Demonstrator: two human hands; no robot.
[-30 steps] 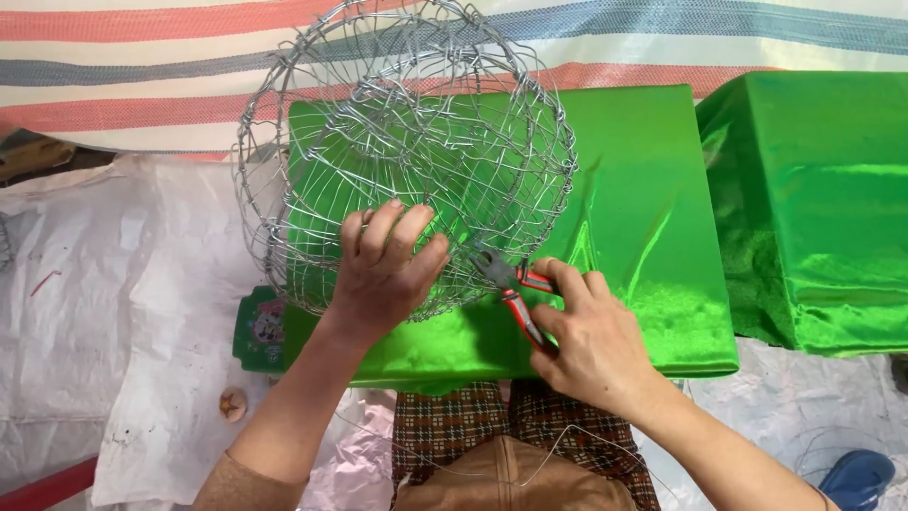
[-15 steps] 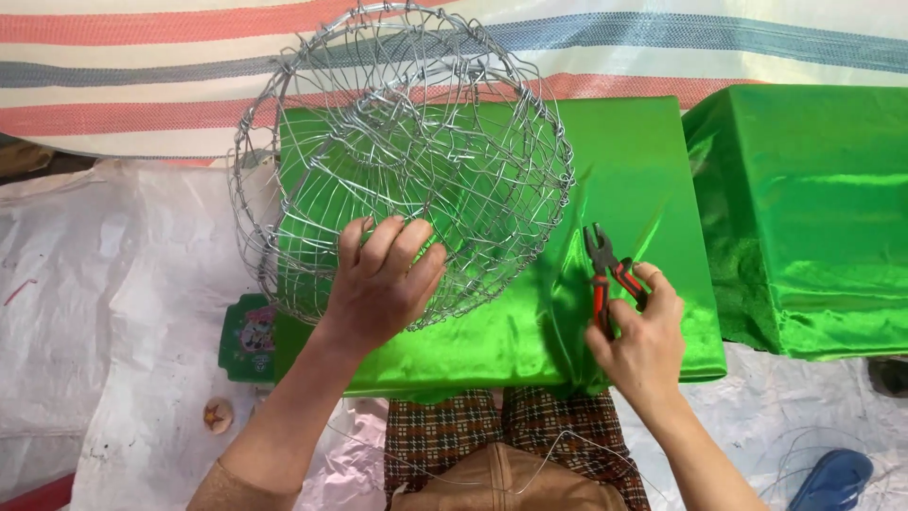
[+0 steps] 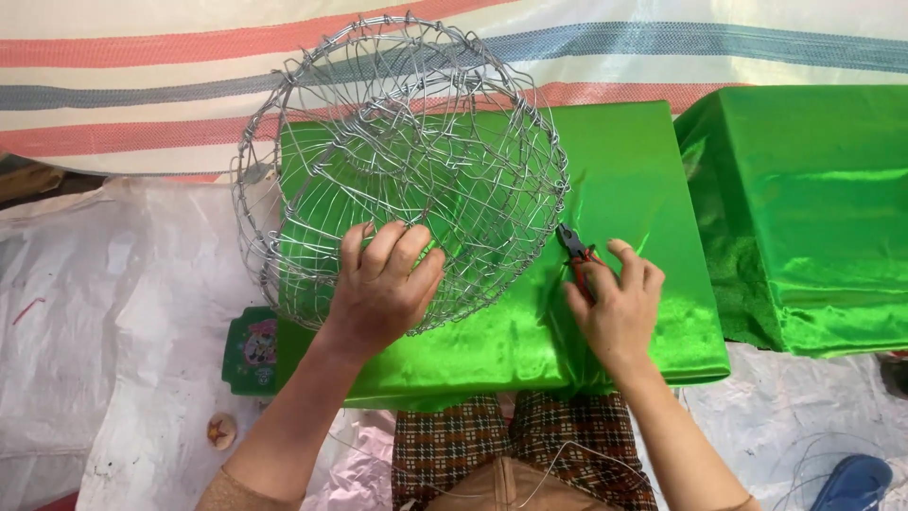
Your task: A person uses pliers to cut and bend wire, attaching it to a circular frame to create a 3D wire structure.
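Your right hand (image 3: pixel 619 303) has lowered the pliers (image 3: pixel 577 254) onto the green cloth (image 3: pixel 624 170), fingers curled around them. Left hand (image 3: pixel 383 284) presses spread fingers on the wire basket (image 3: pixel 397 161) — loose wire ends beside your fingertips could prick.

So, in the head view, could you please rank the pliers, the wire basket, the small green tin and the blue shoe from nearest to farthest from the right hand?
From the right hand:
1. Pliers: in its grip, tips pointing up-left.
2. Wire basket: just to its left, on the green cloth, under the left hand.
3. Blue shoe: lower right corner, on the floor.
4. Small green tin: far left, beyond the basket.
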